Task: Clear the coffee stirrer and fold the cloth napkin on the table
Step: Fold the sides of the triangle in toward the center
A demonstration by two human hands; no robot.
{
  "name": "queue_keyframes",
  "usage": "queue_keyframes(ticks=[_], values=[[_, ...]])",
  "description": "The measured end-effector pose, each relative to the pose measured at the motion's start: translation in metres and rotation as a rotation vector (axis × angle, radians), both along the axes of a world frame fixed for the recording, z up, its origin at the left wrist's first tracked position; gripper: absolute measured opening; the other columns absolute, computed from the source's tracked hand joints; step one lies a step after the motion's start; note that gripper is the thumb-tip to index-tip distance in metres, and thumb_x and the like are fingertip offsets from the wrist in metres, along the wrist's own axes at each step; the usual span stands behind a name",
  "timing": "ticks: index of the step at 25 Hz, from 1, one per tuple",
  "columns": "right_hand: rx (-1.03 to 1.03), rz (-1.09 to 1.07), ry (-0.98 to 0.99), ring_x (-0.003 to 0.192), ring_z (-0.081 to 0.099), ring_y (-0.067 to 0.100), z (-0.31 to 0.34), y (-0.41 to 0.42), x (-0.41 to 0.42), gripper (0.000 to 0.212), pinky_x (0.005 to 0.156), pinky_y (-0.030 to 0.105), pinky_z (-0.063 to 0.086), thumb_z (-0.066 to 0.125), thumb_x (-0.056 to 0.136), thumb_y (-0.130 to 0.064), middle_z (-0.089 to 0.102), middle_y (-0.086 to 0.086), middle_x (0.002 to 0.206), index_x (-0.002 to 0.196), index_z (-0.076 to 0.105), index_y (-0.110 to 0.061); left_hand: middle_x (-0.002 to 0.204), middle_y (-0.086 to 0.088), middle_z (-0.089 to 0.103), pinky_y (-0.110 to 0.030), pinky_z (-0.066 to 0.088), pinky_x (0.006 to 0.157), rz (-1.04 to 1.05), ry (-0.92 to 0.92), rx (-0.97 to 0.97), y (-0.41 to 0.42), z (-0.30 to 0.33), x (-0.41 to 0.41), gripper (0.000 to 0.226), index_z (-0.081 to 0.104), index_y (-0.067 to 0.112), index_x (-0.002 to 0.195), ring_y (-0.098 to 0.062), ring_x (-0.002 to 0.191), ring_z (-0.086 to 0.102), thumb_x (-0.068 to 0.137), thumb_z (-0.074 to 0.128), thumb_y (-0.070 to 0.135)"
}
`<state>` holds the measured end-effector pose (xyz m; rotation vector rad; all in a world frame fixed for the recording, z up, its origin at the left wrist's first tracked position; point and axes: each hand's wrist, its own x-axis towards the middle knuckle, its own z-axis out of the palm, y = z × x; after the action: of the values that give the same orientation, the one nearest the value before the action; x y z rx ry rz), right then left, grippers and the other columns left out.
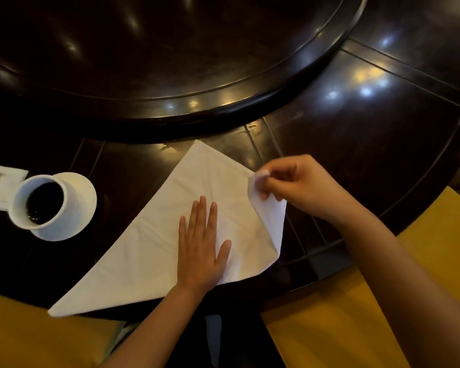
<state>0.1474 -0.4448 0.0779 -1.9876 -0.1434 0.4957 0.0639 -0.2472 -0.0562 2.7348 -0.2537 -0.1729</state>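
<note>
A white cup of dark coffee (41, 205) sits well left of the left hand (201, 245), pressed flat, fingers apart, on the white triangular cloth napkin (168, 229). Right of it, the right hand (298, 185) pinches the napkin's raised corner, apparently ready to fold leftward across the dark wooden worktop (356, 134).

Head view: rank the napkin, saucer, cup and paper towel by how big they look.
1. Napkin, by far the largest.
2. Saucer.
3. Cup, though it hides part of the saucer.
Paper towel: cut off by the frame edge, so unranked.
</note>
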Motion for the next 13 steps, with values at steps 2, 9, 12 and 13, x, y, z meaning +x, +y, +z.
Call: queue_keyframes(ticks=[2,9,12,13], values=[[-0.102,-0.044,-0.097,0.06,0.052,0.012,-0.011,0.019,0.026,0.016,0.06,0.018,0.042,0.061,0.088,-0.016,0.061,0.012,0.065,0.08,0.071,-0.006,0.153,-0.009,0.009,-0.054,0.015,0.111,0.029,-0.028,-0.085,0.002,-0.003,-0.002,0.067,0.004,0.019,0.148,-0.031,0.141,0.016,0.094,0.007,0.059],[-0.274,-0.08,-0.014,0.066,0.053,0.018,-0.076,0.072,0.088,0.024,0.072,0.031,0.048,0.06,0.089,-0.023,0.057,0.011,0.071,0.083,0.065,0.0,0.157,0.001,-0.003,-0.039,0.0,0.115,0.045,-0.068,-0.158,0.005,-0.011,-0.003,0.066,-0.002,0.024,0.149,-0.019,0.144,0.003,0.094,0.012,0.058],[-0.325,-0.089,-0.009,0.058,0.048,0.01,-0.1,0.079,0.101,0.021,0.067,0.028,0.046,0.061,0.088,-0.023,0.051,0.0,0.061,0.076,0.064,-0.006,0.157,-0.002,0.0,-0.04,-0.003,0.116,0.021,-0.061,-0.05,0.004,-0.012,-0.002,0.066,0.0,0.021,0.149,-0.018,0.144,0.001,0.095,0.021,0.05],[-0.338,-0.093,-0.016,0.057,0.048,0.009,-0.105,0.08,0.104,0.02,0.065,0.027,0.045,0.062,0.087,-0.024,0.05,-0.002,0.059,0.075,0.062,-0.009,0.156,-0.003,0.002,-0.043,-0.001,0.116,0.014,-0.053,-0.006,0.004,-0.012,-0.002,0.067,0.001,0.02,0.149,-0.018,0.144,0.001,0.094,0.023,0.049]])
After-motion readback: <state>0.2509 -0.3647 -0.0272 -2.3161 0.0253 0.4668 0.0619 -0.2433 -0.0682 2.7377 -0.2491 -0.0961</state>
